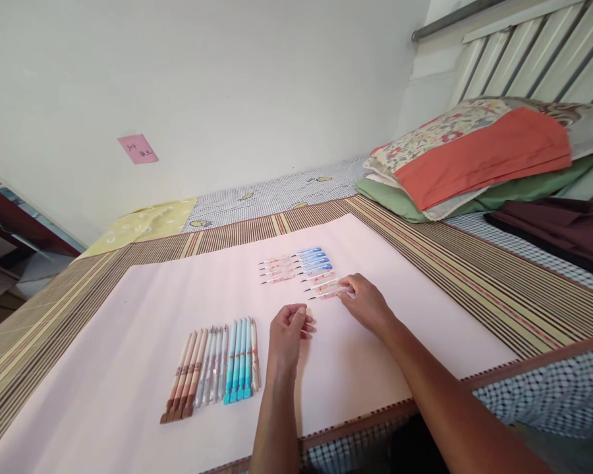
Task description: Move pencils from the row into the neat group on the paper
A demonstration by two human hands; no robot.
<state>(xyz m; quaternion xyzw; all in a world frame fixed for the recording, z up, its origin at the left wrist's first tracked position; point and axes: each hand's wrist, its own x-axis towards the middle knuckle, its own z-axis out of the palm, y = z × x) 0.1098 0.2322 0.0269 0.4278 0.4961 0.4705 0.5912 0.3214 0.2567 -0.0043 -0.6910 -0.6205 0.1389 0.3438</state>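
Observation:
My right hand has its thumb and fingertips closed on the right end of a clear pen with a pink floral pattern. Similar patterned pens lie just above it, their dark tips pointing left. Beyond them is a row of pens with blue ends. My left hand hovers over the sheet, left of and nearer than the pens, fingers curled in toward the thumb. Whatever it may pinch is too small to make out. To its left lie blue pens, a white-and-red pen, greyish clear pens and brown-and-pink pens, side by side.
A large pale pink sheet lies under the pens on a striped mat. Folded cushions and cloths are piled at the right, beside a dark garment. A white wall carrying a pink note rises behind.

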